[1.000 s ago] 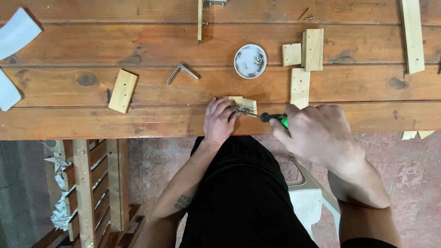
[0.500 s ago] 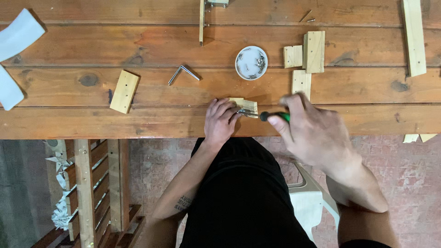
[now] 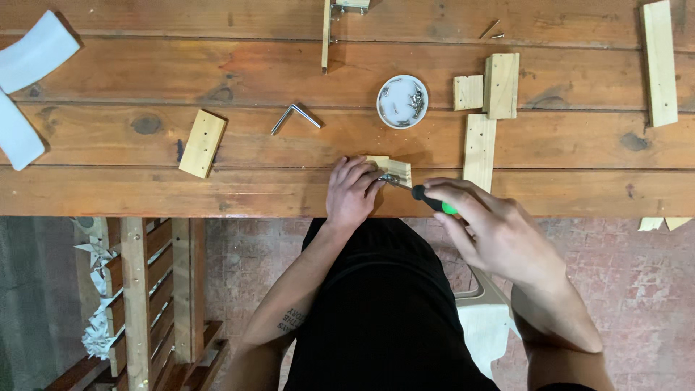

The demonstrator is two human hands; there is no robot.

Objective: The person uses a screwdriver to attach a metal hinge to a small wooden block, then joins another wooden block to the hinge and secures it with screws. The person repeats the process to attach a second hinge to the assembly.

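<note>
Two hands at the desk [image 3: 145, 192] edge: left hand [image 3: 352, 192] closed on small wood block [image 3: 391, 168]; right hand [image 3: 499, 235] wrapped round green-handled screwdriver [image 3: 428, 200], tip at block; screw-driving under way; steady downward pressure needed.

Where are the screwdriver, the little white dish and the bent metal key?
screwdriver [image 3: 433, 203]: head view, on its black and green handle.
little white dish [image 3: 396, 106]: head view, on its bare inner floor.
bent metal key [image 3: 295, 115]: head view, near its bend.
</note>
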